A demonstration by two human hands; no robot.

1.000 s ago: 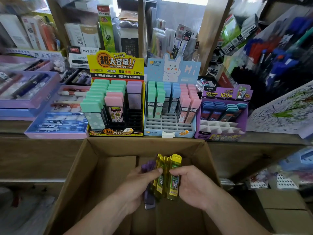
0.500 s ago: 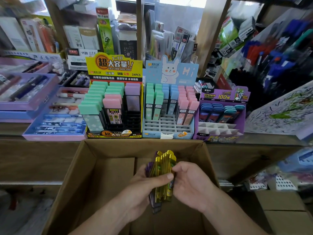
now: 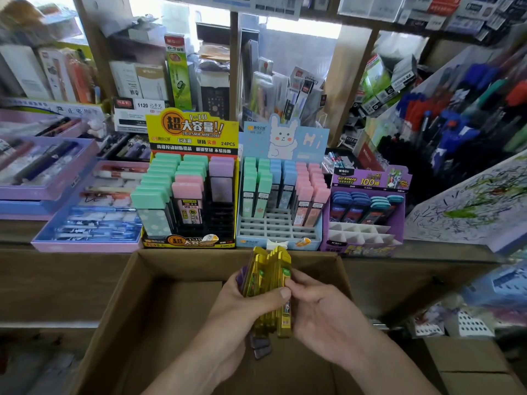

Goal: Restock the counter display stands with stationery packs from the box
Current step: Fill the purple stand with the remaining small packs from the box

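Observation:
Over the open cardboard box (image 3: 119, 309) I hold a stack of yellow and purple lead packs (image 3: 271, 283) upright. My left hand (image 3: 245, 303) grips the stack from the left, thumb across its front. My right hand (image 3: 322, 312) holds the rightmost yellow pack from the right side. Three display stands line the counter behind the box: a yellow one (image 3: 191, 132) with green, pink and purple packs, a blue rabbit one (image 3: 282, 232) with free front slots, and a purple one (image 3: 368, 238) with free front cells.
Purple and blue pen trays (image 3: 85, 240) lie left of the stands on the wooden counter (image 3: 57, 280). Shelves of boxed stationery rise behind. A rack of pens (image 3: 456, 121) and a scribbled test sheet (image 3: 470, 209) stand at the right. Brown cartons (image 3: 470, 366) sit at the lower right.
The packs, spread apart a second ago, are now gathered into a tight stack and lifted slightly toward the stands. Both hands have closed in around it.

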